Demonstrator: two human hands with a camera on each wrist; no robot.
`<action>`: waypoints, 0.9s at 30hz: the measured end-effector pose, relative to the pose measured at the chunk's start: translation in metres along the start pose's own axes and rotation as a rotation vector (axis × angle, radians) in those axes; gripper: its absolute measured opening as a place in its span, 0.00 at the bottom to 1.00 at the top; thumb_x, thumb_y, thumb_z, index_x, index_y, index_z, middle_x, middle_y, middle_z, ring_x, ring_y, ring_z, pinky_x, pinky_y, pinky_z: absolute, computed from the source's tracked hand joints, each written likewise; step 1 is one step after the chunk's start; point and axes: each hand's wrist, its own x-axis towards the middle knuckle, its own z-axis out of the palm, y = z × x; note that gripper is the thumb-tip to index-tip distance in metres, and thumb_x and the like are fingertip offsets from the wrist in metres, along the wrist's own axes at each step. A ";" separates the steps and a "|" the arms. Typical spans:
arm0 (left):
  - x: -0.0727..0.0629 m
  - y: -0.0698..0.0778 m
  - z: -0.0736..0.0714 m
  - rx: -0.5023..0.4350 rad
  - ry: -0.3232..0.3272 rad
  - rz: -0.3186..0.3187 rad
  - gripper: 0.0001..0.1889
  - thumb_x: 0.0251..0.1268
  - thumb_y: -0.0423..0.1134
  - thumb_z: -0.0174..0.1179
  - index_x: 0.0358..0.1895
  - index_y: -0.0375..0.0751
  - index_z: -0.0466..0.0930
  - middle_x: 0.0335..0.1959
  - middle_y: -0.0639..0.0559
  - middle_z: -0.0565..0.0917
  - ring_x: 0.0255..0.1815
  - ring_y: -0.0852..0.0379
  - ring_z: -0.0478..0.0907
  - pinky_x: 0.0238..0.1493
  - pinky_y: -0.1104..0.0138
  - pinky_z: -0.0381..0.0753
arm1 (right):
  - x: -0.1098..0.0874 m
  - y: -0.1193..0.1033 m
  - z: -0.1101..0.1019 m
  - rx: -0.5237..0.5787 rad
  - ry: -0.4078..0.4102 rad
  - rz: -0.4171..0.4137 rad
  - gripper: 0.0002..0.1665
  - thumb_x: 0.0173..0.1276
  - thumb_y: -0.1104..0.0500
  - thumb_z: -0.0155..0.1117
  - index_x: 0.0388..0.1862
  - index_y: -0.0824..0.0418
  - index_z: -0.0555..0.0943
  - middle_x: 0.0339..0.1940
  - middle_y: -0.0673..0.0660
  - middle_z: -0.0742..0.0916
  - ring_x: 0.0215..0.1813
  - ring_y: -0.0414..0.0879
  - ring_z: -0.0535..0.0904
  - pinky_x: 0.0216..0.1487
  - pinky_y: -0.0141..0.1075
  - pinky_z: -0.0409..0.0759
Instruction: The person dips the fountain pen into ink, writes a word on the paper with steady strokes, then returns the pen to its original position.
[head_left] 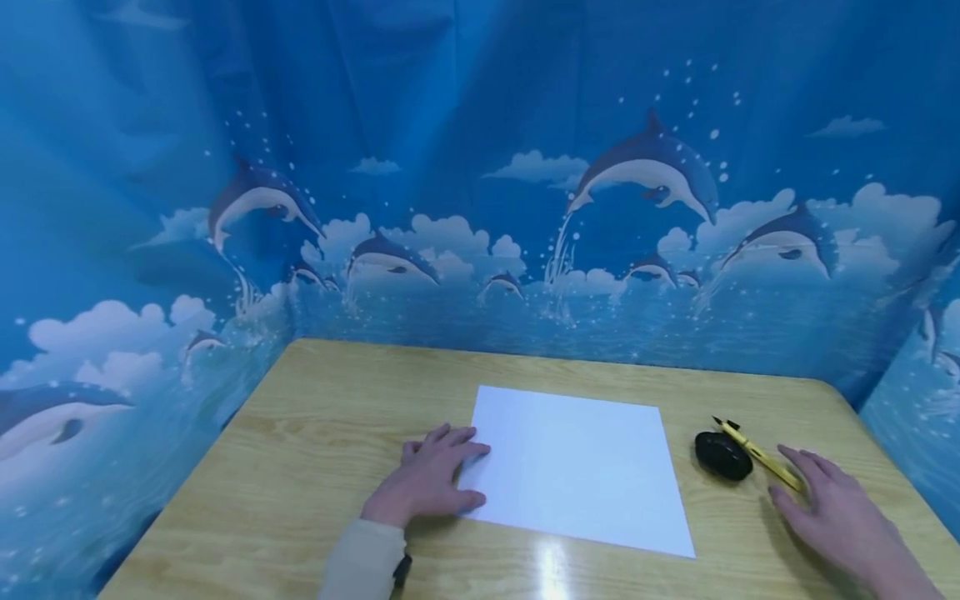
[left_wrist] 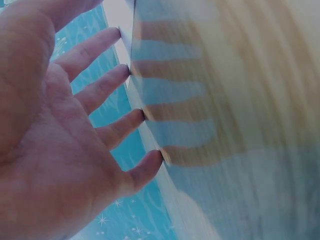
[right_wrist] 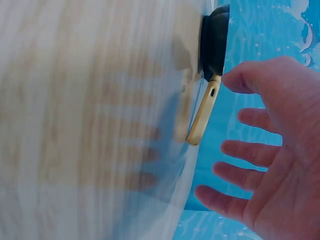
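A blank white sheet of paper [head_left: 573, 471] lies on the wooden table. My left hand [head_left: 431, 475] rests at the sheet's left edge, its fingers spread and the fingertips on the paper and tabletop. In the left wrist view, the fingertips of this left hand [left_wrist: 90, 125] touch the surface. At the right, a yellow pen [head_left: 768, 460] with a dark pointed tip lies against a smooth black rounded object [head_left: 723, 456], shaped like a computer mouse. My right hand [head_left: 836, 512] is beside the pen's near end, fingers loosely spread, with nothing held. The right wrist view shows the pen [right_wrist: 204, 112] apart from the palm.
The light wooden tabletop [head_left: 315, 433] reflects light near its front. Behind it and at both sides hangs a blue curtain [head_left: 510, 100] printed with dolphins and clouds. A pale sleeve [head_left: 363, 558] covers the left forearm, with a dark band at the wrist.
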 end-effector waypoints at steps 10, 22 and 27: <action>0.001 0.001 0.000 -0.003 0.006 0.001 0.36 0.55 0.60 0.72 0.68 0.58 0.75 0.81 0.50 0.63 0.82 0.33 0.53 0.72 0.28 0.56 | 0.013 0.014 0.002 0.041 -0.060 0.003 0.32 0.67 0.56 0.67 0.61 0.78 0.75 0.40 0.72 0.86 0.34 0.57 0.82 0.31 0.53 0.81; 0.005 0.002 -0.001 0.040 -0.021 -0.026 0.41 0.53 0.63 0.73 0.73 0.60 0.72 0.82 0.51 0.62 0.83 0.35 0.53 0.72 0.29 0.57 | 0.022 0.021 0.004 0.017 -0.061 0.009 0.30 0.68 0.55 0.67 0.60 0.77 0.76 0.29 0.57 0.82 0.30 0.48 0.74 0.26 0.41 0.70; 0.004 0.004 -0.003 0.028 -0.035 -0.034 0.41 0.52 0.63 0.74 0.72 0.60 0.73 0.82 0.52 0.62 0.83 0.35 0.52 0.73 0.29 0.56 | 0.025 0.020 0.004 0.005 -0.039 0.014 0.26 0.66 0.56 0.68 0.54 0.75 0.80 0.33 0.65 0.84 0.33 0.54 0.78 0.28 0.46 0.75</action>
